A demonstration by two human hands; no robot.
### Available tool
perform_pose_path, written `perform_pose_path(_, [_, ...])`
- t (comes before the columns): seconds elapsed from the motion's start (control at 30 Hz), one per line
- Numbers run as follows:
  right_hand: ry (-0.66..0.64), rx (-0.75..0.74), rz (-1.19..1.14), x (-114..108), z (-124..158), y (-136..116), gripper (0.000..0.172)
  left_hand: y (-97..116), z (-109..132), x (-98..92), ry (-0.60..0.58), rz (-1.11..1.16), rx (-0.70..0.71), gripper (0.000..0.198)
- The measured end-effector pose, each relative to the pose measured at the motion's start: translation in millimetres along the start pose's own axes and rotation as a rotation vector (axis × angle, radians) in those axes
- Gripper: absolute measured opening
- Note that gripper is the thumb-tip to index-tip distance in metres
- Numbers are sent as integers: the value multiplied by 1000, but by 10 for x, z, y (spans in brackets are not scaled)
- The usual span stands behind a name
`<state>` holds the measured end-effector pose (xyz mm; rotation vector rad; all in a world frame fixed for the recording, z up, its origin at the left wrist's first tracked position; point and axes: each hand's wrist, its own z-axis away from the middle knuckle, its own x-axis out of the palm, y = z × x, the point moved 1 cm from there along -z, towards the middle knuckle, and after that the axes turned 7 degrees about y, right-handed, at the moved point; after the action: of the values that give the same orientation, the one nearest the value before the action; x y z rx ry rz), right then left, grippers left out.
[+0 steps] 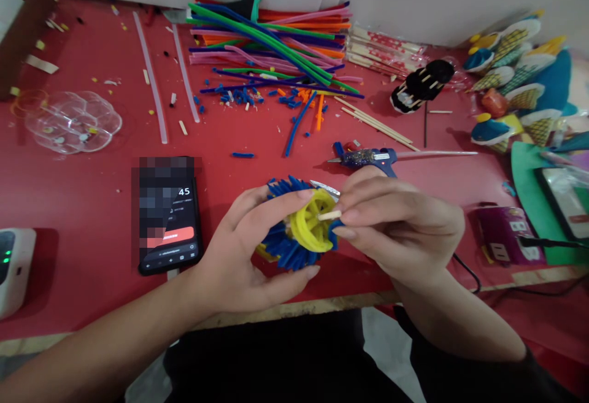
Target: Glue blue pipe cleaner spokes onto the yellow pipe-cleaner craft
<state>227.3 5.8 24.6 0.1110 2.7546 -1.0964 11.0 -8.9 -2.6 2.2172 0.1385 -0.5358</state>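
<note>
My left hand [251, 249] is wrapped around a small craft wheel [301, 231], a yellow ring with spokes ringed by short blue stick pieces. My right hand [398, 225] pinches a short wooden stick piece [329, 214] against the yellow ring, fingers pressed together. A metal blade tip [324, 188] pokes out just above the ring beside my right fingers; how it is held is hidden. Both hands hover over the near edge of the red table [92, 207].
A blue glue gun [368, 159] lies just behind my hands. A phone [169, 214] lies to the left, a clear plastic tray [71, 122] further back left. Coloured sticks [271, 47] are piled at the back, wooden sticks [375, 122] and finished crafts [515, 84] at the right.
</note>
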Motion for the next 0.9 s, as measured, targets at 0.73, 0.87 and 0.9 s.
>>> perform_pose_path(0.73, [-56,162,56,-45,29,-57,23,16,-18,2,-10,16,11,75])
perform_pose_path(0.87, [-51,158,53,-37,38,-47,23,16,-8,10,-8,10,6,74])
perform_pose_path(0.9, [-51,162,57,-34,40,-46,23,15,-8,12,-6,8,6,74])
